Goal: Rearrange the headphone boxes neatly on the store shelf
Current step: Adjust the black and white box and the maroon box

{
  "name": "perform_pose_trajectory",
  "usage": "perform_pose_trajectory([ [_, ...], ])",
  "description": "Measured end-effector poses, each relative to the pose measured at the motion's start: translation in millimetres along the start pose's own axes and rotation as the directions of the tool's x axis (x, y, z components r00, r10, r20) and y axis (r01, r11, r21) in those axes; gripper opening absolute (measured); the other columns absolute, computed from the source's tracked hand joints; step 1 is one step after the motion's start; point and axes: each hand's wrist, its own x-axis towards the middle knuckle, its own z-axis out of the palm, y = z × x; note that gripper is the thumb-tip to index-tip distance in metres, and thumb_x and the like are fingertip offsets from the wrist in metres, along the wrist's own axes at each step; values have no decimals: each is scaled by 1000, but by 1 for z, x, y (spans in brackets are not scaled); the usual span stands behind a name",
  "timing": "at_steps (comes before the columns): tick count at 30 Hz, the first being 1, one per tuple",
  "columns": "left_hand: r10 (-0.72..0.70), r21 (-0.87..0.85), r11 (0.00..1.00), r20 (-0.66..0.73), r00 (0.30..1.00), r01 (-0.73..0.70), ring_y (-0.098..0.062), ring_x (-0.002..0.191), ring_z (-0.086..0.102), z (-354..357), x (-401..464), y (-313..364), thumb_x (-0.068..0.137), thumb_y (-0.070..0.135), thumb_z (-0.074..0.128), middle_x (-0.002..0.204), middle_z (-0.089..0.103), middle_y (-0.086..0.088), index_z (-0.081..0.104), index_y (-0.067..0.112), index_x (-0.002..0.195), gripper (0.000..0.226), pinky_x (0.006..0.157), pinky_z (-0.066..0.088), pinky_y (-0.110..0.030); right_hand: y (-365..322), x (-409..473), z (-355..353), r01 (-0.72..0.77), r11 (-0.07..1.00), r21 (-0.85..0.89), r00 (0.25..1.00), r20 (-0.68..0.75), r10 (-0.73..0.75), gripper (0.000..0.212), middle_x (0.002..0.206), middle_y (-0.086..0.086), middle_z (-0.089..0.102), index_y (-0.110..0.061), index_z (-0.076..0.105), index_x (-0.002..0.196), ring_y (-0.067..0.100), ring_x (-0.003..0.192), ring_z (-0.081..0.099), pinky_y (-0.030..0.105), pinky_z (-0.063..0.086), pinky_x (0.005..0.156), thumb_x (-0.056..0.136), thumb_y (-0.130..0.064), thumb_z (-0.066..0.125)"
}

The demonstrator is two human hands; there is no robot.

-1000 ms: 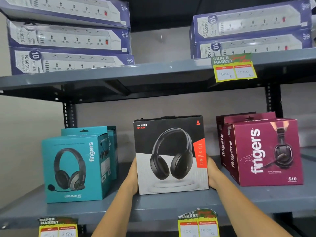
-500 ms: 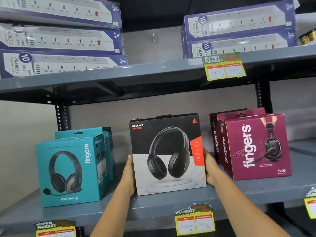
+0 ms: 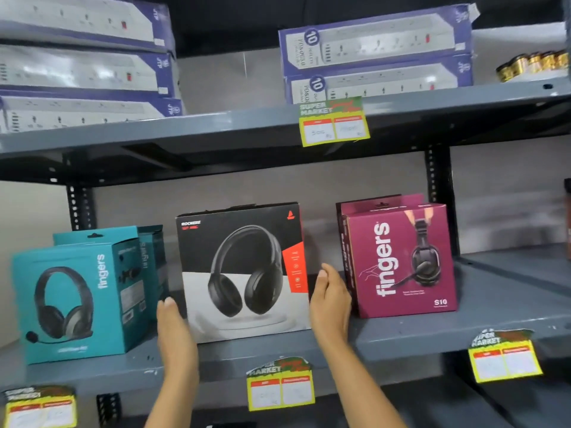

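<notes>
Grey shelf (image 3: 401, 338) under both hands. Black headphone box (image 3: 244, 273) upright between them, maroon box (image 3: 398, 257) just right of the right hand (image 3: 329, 301), teal box (image 3: 71, 301) left of the left hand (image 3: 174, 329). Both hands spread flat beside the black box's lower edges; contact unclear, blurred.

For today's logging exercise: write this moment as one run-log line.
stage: aligning | object: black headphone box, standing on shelf | left hand: at left edge | right hand: at right edge
</notes>
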Motion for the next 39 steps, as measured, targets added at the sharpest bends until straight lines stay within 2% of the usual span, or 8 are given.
perform_pose_trajectory([
  [4,393,-88,918,54,918,-388,6,138,21,41,-89,10,89,43,29,156,22,19,21,32,148,61,113,17,-23,-9,8,-45,214,973,82,971,-125,-203,30,116,-3,65,-18,58,124,7,104,56,3,36,79,98,-23,43],
  [8,511,-185,859,346,787,-477,18,136,12,115,-150,7,96,40,32,151,16,31,17,34,149,56,103,13,1,-3,49,-110,308,947,89,912,-313,-267,27,110,-2,54,-17,55,120,14,99,53,25,44,82,96,-24,44],
  [13,139,-112,990,639,757,-87,-3,138,20,190,-154,-14,97,48,31,152,20,17,19,34,148,54,107,16,-24,63,114,-170,-18,990,139,931,-358,67,30,127,11,50,-17,53,123,29,114,49,40,40,94,96,-27,44],
  [15,-88,-34,988,667,740,148,-18,135,37,217,-140,-19,93,58,30,149,39,1,36,25,144,61,114,23,-38,92,143,-183,-280,925,257,926,-181,330,37,139,15,46,-19,49,130,30,123,44,39,35,100,98,-33,38],
  [18,-259,71,954,685,681,291,-31,107,65,240,-125,-24,90,64,31,117,69,-14,69,21,111,62,100,45,-50,117,169,-184,-633,709,311,772,181,610,60,156,12,29,-17,29,148,31,141,31,47,23,114,98,-50,33],
  [21,-323,136,933,722,611,332,-32,84,73,251,-122,-29,87,63,40,96,76,-13,78,21,86,56,71,58,-43,129,181,-170,-691,692,209,700,435,567,71,138,19,55,-15,47,139,35,127,51,52,40,107,90,-65,38],
  [25,-336,145,929,714,615,341,-35,84,73,262,-120,-30,85,62,46,94,76,-15,73,16,95,55,73,58,-48,129,189,-163,-671,718,187,678,546,491,61,77,10,78,-17,70,105,32,83,71,41,58,70,82,-70,47],
  [39,-350,112,914,704,618,391,-32,81,74,253,-108,-43,81,67,48,92,77,-12,77,20,83,56,65,59,-44,132,181,-156,-641,733,229,696,577,428,44,69,5,78,-23,70,93,26,72,72,33,55,58,87,-61,50],
])
